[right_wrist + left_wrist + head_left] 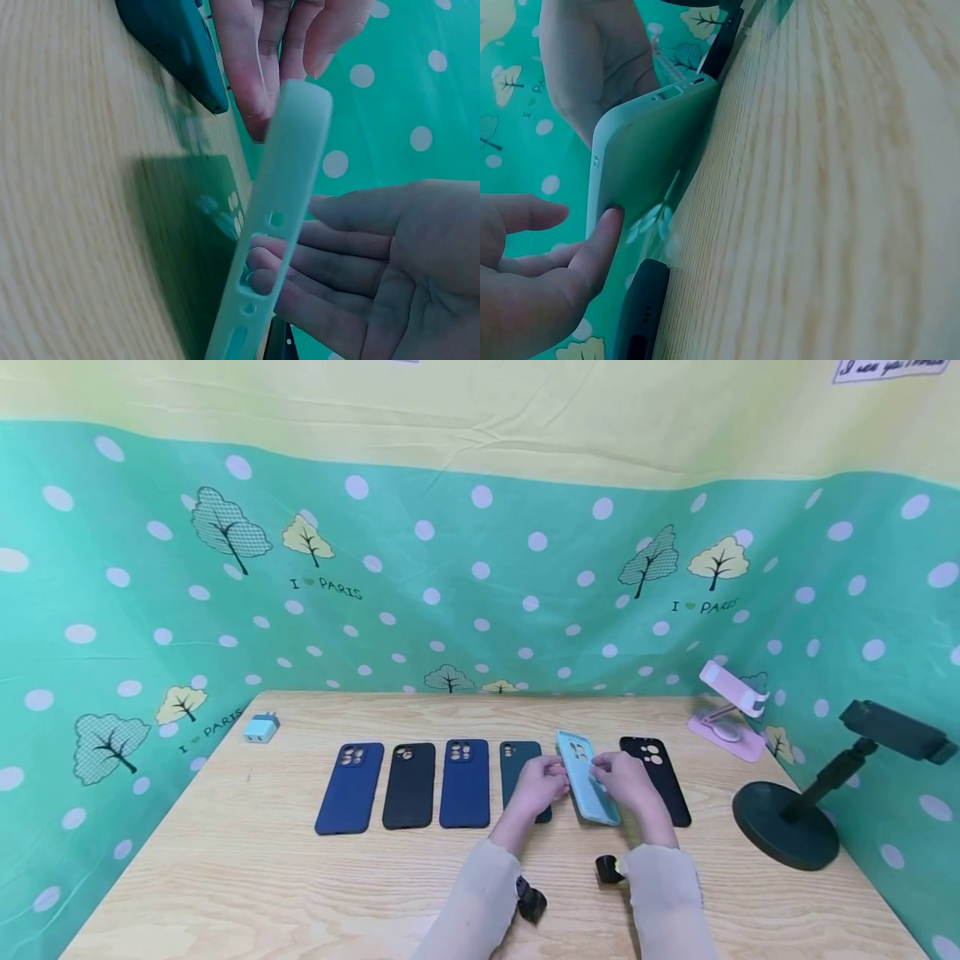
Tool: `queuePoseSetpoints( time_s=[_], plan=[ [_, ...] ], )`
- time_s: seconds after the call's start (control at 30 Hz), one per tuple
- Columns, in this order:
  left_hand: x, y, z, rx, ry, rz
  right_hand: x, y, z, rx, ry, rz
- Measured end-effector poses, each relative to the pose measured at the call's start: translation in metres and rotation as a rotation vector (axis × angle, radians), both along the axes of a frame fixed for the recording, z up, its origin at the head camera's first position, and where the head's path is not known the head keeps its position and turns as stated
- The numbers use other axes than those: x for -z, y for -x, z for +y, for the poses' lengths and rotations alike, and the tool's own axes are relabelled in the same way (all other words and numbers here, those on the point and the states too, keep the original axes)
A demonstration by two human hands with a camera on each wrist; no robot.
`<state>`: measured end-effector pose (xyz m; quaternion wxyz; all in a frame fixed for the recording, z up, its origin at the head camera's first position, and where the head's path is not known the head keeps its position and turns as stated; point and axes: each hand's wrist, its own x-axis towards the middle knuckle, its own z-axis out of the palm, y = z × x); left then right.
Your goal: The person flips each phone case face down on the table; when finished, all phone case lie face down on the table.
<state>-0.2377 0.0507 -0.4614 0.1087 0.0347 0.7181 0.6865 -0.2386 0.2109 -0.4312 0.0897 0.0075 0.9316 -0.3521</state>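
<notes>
A light blue phone case (597, 802), with a camera cutout near its far end, is held tilted over the wooden table. My left hand (540, 783) pinches its left edge; in the left wrist view one fingertip of the left hand (544, 292) lies against the case's face (649, 150). My right hand (626, 781) grips the right edge, and in the right wrist view the fingers of the right hand (360, 262) reach to the cutouts along the case's side (296, 150). Partly behind my left hand lies a dark green case (517, 756).
Left of the hands lie two blue cases (350, 793) (465, 789) and a black case (408, 789). Another black case (671, 789) is by my right hand. A pink phone stand (727, 727) and a black stand (787, 827) occupy the right side; a charger plug (260, 728) sits far left.
</notes>
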Motion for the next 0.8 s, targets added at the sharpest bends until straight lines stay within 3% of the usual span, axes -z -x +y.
queuePoseSetpoints(
  time_s=[0.8],
  plan=[
    [-0.001, 0.002, -0.007, 0.014, -0.155, 0.05, 0.003, 0.001, -0.016, 0.002, 0.212, -0.037]
  ],
)
